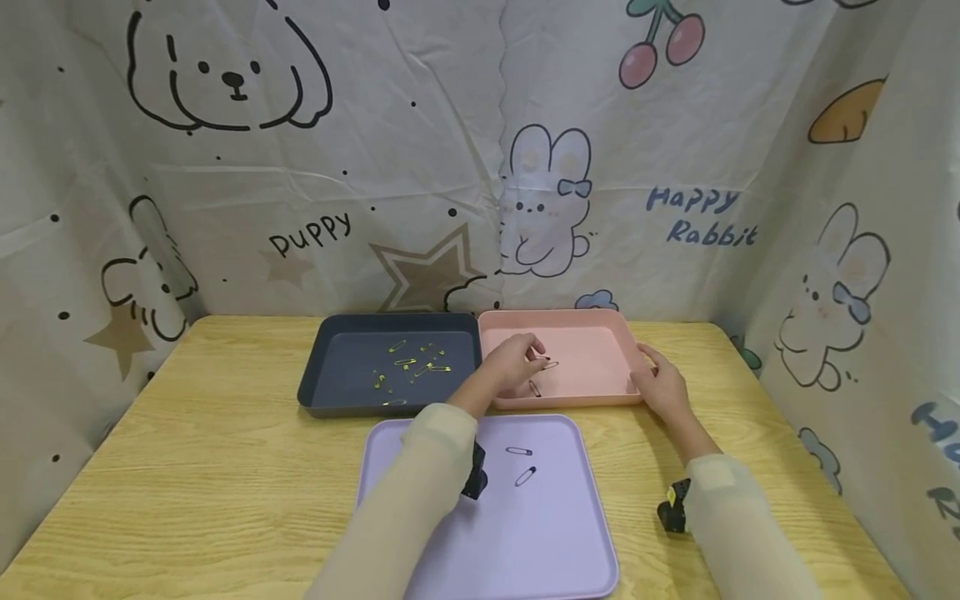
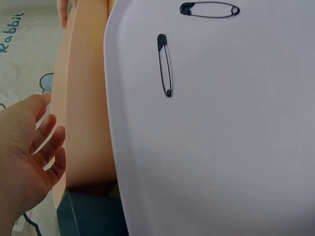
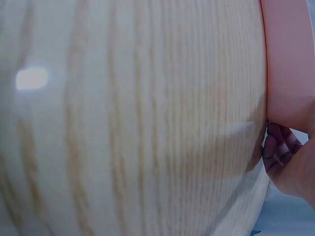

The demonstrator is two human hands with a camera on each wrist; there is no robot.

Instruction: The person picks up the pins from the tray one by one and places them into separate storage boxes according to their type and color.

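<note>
My left hand (image 1: 513, 362) reaches over the left part of the pink tray (image 1: 573, 333), palm down. In the left wrist view its fingers are loosely bent, the thumb stands apart from them, and no pin shows between them. Right by the fingertips lies a safety pin (image 1: 551, 365); another dark-headed safety pin (image 1: 535, 388) lies nearer the tray's front wall. My right hand (image 1: 666, 387) grips the pink tray at its right side, thumb at the rim and fingers along the outer wall. In the right wrist view, curled fingers (image 3: 278, 147) meet the tray's corner.
A dark blue tray (image 1: 318, 371) holding several yellow safety pins adjoins the pink tray on the left. In front, a lilac tray (image 1: 540, 542) bears two black-headed safety pins (image 2: 165, 66), partly under my left forearm. Printed cloth (image 1: 420, 167) hangs behind the wooden table (image 1: 225, 467).
</note>
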